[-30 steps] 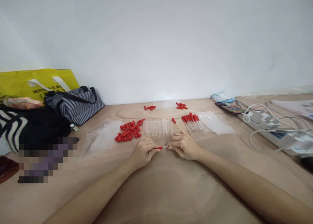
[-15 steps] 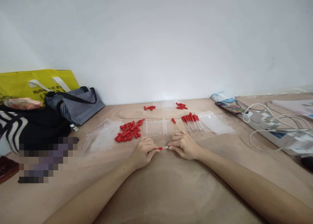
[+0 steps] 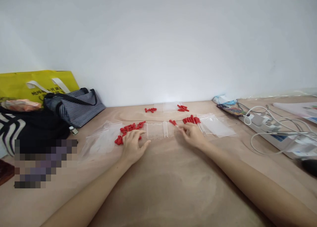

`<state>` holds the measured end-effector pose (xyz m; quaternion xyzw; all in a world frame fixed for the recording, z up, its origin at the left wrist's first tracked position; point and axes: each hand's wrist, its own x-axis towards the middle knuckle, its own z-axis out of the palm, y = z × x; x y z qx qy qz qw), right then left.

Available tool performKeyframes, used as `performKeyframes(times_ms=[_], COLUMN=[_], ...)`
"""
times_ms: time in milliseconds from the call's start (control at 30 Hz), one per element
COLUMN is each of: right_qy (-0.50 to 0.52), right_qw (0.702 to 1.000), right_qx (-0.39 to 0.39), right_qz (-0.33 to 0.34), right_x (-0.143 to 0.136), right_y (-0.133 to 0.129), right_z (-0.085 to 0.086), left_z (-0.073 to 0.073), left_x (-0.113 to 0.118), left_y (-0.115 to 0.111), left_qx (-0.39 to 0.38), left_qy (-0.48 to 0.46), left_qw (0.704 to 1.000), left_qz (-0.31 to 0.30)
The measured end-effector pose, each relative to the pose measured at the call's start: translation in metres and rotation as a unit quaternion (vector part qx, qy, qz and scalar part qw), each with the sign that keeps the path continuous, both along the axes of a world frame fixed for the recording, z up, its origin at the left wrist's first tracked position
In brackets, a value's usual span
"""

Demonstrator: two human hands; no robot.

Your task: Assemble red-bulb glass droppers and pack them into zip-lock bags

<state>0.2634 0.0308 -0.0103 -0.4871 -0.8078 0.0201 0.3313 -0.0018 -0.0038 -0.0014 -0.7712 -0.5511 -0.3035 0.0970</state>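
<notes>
Red-bulbed dropper [image 3: 174, 123] slants just right of the clear tube row [image 3: 158, 130], its stem pinched in the right hand [image 3: 193, 135]. Left of the row, the left hand [image 3: 132, 147], loosely spread and grasping nothing, overhangs the red bulb pile [image 3: 131, 126]. Assembled droppers [image 3: 192, 119] lie farther right of the row; clear bags [image 3: 218, 125] flank it.

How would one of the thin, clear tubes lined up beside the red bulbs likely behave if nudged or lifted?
The thin, clear tubes look slender, so one would probably feel light. Their straight, apparently round bodies suggest it may stay stiff but roll into closely laid neighbours. The narrow tips could be fragile, though glass or plastic cannot be told.
</notes>
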Motion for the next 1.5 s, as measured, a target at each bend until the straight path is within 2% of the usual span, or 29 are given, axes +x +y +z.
performKeyframes(times_ms=[100,200,333,567,767,1000,1167,1300,1400,1500], right_qy=[0.014,-0.033,-0.088,-0.082,-0.123,-0.131,-0.126,-0.13,-0.129,-0.118], right_qw=[0.989,0.977,0.971,0.974,0.967,0.959,0.962,0.962,0.96,0.957], right_qx=[-0.031,-0.053,-0.068,-0.07,-0.107,-0.106,-0.1,-0.101,-0.102,-0.123], right_qz=[-0.145,-0.202,-0.213,-0.201,-0.195,-0.229,-0.22,-0.218,-0.228,-0.234], right_x=[0.006,0.006,0.002,-0.006,-0.017,-0.01,-0.01,-0.014,-0.02,-0.029], right_y=[0.018,0.026,0.027,0.023,0.024,0.03,0.032,0.033,0.034,0.036], right_z=[-0.002,-0.002,-0.002,-0.001,-0.002,-0.003,-0.003,-0.003,-0.002,0.001], left_z=[0.001,0.0,-0.003,-0.007,-0.008,-0.006,-0.007,-0.004,-0.002,-0.001], left_x=[-0.014,-0.023,-0.027,-0.032,-0.036,-0.024,-0.015,-0.012,-0.01,-0.005], left_y=[0.007,0.013,0.02,0.023,0.023,0.015,0.004,-0.003,-0.004,-0.003], left_qx=[0.029,0.042,0.049,0.072,0.107,0.095,0.016,-0.063,-0.096,-0.123], left_qy=[0.038,0.07,0.08,0.099,0.055,-0.017,-0.008,-0.017,-0.021,-0.025], left_qw=[0.997,0.994,0.994,0.992,0.99,0.973,0.958,0.946,0.945,0.954], left_qz=[0.063,0.069,0.058,0.029,-0.078,-0.21,-0.286,-0.317,-0.313,-0.273])
